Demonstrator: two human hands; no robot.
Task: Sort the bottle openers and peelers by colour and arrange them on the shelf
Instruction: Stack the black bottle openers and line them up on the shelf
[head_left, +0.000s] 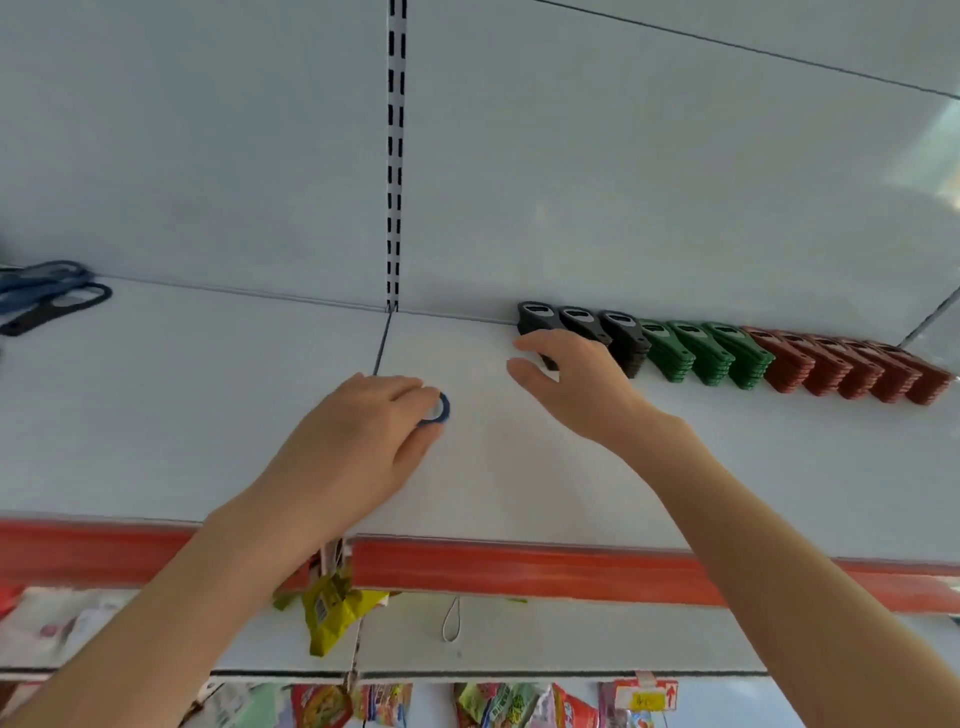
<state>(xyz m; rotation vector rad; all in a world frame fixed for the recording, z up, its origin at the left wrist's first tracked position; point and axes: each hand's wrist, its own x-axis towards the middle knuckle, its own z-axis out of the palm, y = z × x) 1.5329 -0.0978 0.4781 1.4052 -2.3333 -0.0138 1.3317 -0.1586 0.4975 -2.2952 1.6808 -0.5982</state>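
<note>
Left hand (363, 431): curled round blue piece (436, 408); only its ring end shows past the fingertips, low over the shelf (208, 415).
Right hand (576, 384): fingers straight and spread, holding nothing, at the left end of the black openers (618, 332); contact unclear.
Row: black openers, green openers (701, 353), red openers (841, 364); leaning stacks side by side along the back wall to the right corner.
Open room: bare shelf between the hands, and leftward to the blue-and-black pile (47, 296).
Edges: red front strip (519, 566) under both forearms; slotted upright (395, 156) meets the shelf seam behind the left hand.
Below: snack packets (332, 608).
</note>
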